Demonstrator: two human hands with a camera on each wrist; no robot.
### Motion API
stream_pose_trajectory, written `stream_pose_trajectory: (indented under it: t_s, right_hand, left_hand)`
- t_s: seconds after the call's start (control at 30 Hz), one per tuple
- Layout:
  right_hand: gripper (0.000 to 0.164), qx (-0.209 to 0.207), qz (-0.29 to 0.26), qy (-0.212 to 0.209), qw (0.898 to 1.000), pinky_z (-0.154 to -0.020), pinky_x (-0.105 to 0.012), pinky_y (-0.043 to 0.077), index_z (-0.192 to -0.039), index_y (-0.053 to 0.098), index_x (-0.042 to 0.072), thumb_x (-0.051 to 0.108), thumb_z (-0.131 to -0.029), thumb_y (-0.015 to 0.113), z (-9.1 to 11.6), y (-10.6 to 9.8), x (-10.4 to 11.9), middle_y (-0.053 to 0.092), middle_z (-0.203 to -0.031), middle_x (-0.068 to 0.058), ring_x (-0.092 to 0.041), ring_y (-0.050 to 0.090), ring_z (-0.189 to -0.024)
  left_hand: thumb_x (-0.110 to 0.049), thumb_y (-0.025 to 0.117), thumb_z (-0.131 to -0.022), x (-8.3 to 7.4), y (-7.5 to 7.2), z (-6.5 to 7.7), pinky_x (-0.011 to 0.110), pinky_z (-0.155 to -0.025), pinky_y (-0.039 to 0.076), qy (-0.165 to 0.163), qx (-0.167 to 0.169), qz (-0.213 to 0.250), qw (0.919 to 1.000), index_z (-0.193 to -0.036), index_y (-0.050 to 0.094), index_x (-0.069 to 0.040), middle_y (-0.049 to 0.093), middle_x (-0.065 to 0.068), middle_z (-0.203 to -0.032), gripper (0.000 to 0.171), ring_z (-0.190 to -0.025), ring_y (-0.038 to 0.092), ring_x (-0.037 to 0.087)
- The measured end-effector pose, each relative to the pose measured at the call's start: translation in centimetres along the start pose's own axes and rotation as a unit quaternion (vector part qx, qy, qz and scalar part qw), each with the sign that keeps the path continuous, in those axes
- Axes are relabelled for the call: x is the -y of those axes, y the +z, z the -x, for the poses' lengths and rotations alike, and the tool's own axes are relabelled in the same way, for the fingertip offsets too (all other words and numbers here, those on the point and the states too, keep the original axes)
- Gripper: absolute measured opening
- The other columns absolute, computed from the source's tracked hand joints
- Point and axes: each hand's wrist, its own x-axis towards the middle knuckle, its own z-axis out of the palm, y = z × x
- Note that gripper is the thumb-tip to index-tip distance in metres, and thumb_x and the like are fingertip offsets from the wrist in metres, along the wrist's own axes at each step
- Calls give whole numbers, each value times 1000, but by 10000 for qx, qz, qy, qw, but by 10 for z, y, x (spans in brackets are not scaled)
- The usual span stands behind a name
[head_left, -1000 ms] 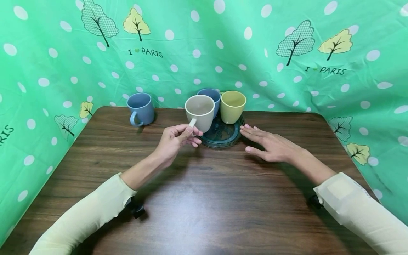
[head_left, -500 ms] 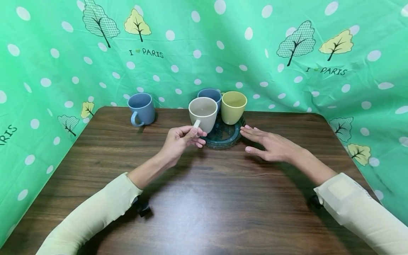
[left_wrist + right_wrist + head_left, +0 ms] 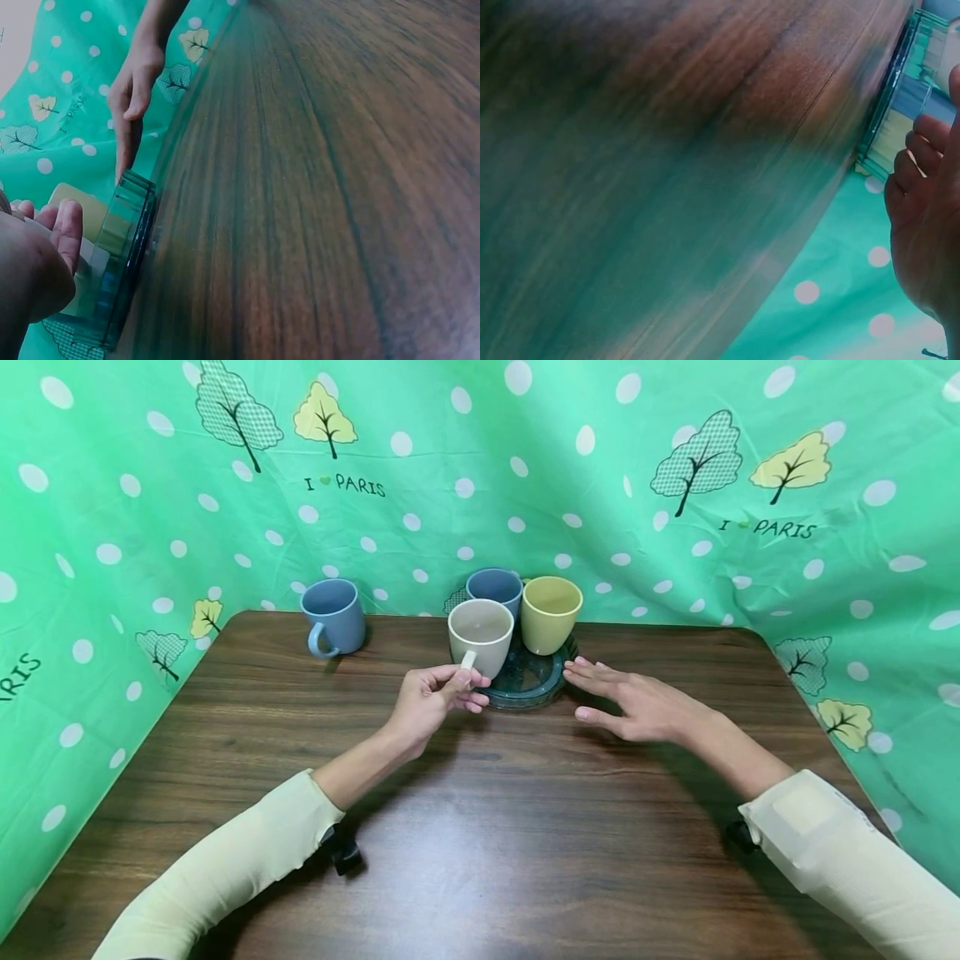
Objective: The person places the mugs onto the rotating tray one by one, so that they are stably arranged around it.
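My left hand point(image 3: 429, 703) pinches the handle of an off-white mug point(image 3: 483, 639), which stands upright over the left part of a round, see-through teal glass tray point(image 3: 517, 700). Behind it on the tray are a blue mug point(image 3: 495, 583), partly hidden, and a yellow mug point(image 3: 551, 618). My right hand point(image 3: 641, 702) has its fingers straight, fingertips right at the tray's right rim. In the left wrist view the tray's clear side wall point(image 3: 129, 225) shows, with pale mug shapes seen through it.
Another blue mug point(image 3: 333, 618) stands apart at the back left of the brown wooden table point(image 3: 480, 843), its handle toward the front left. A green dotted cloth point(image 3: 420, 460) with tree prints hangs right behind the table's back edge and along its sides.
My left hand has carried the off-white mug slightly to the right and lower, closer over the tray. The right hand has stayed almost still at the rim.
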Motion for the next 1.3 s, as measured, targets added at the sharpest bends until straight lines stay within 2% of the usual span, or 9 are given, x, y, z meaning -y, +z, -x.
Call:
stream_pose_trajectory:
  t_s: [0.23,0.53,0.73,0.9,1.2,1.3]
  right_hand:
    - [71,37,-20,12,10000,-137,-68,34,-176,42,14,50,-117,59,1,0,2,33,-186,-10,-42,29,-174]
    - [73,81,-92,6,9999,-137,-69,34,-176,42,15,53,-116,60,0,0,7,35,-186,-9,-42,30,-173]
    - [71,34,-40,-40,10000,-135,-70,36,-175,44,14,51,-116,60,1,0,6,37,-185,-11,-44,32,-172]
    - [71,36,-49,-70,10000,-136,-69,35,-175,44,16,53,-116,60,2,0,8,36,-185,-9,-43,32,-172]
    - [70,-34,-85,-178,9998,-134,-69,37,-174,45,15,50,-116,61,3,1,10,38,-184,-11,-43,34,-171]
    - [70,-36,-106,-159,9998,-134,-69,37,-174,45,15,51,-116,61,3,2,11,38,-184,-10,-42,33,-172]
  left_hand:
    - [-5,59,-117,3,5,-3,28,-79,71,117,-223,-100,9996,-128,72,21,71,46,-132,31,-83,83,11]
    - [-4,61,-116,12,19,-3,25,-79,70,39,-939,37,9956,-127,74,19,73,42,-132,29,-81,82,7]
    - [-7,64,-115,20,36,-3,22,-71,67,206,-1360,62,9905,-129,75,18,74,41,-132,31,-80,82,5]
    - [-10,67,-115,25,45,-4,21,-64,64,245,-1681,-88,9854,-124,79,14,78,39,-123,29,-77,81,8]
    - [-12,67,-115,27,45,-4,22,-67,66,326,-1757,-167,9838,-126,80,11,78,40,-117,29,-82,85,19]
    - [-13,67,-115,28,44,-4,22,-67,66,360,-1726,-208,9841,-126,80,10,78,41,-116,29,-81,85,16]
